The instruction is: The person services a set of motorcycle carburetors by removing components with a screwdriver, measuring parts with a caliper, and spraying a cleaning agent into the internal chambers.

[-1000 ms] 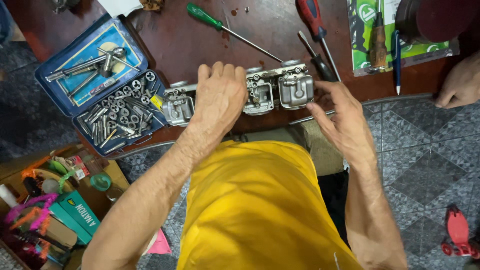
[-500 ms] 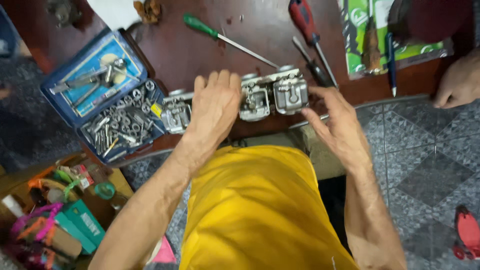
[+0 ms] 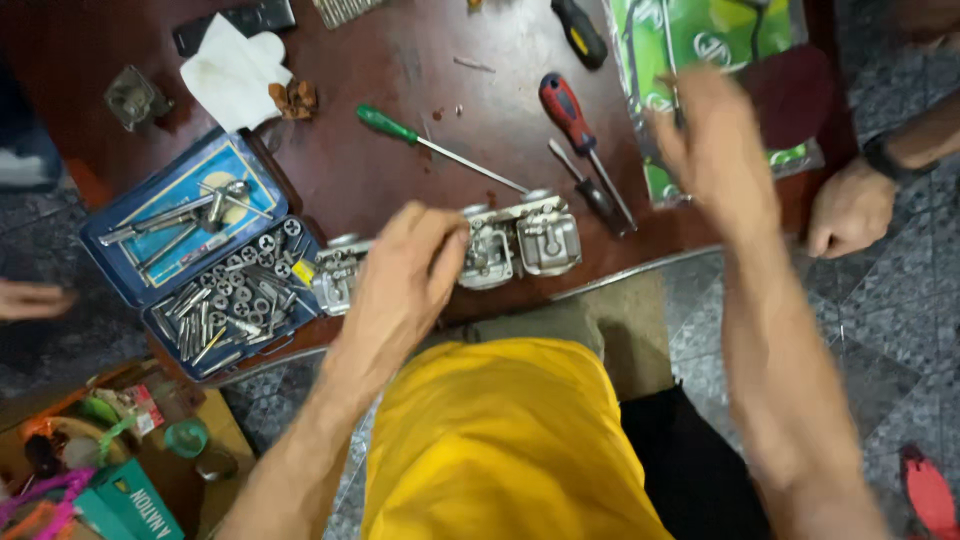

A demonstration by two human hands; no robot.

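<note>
A row of joined grey metal carburettors (image 3: 520, 238) lies along the near edge of the dark red table (image 3: 330, 170). My left hand (image 3: 405, 285) rests on top of the row's middle part, fingers curled over it. My right hand (image 3: 715, 150) is raised off the row and reaches over the right side of the table, fingers apart and blurred, above a green plastic packet (image 3: 700, 40). It holds nothing that I can see. A red-handled screwdriver (image 3: 580, 135) and a green-handled screwdriver (image 3: 430, 145) lie just behind the carburettors.
An open blue tool case (image 3: 200, 260) with several metal taps and dies sits at the left. A white rag (image 3: 235, 70) lies at the back left. Another person's hand (image 3: 850, 205) rests at the table's right edge, and another hand (image 3: 30, 298) shows at far left. A cardboard box (image 3: 110, 470) of clutter stands on the floor.
My right hand has left the right end of the carburettor row and moved up and away over the green packet. My left hand stays on the row.
</note>
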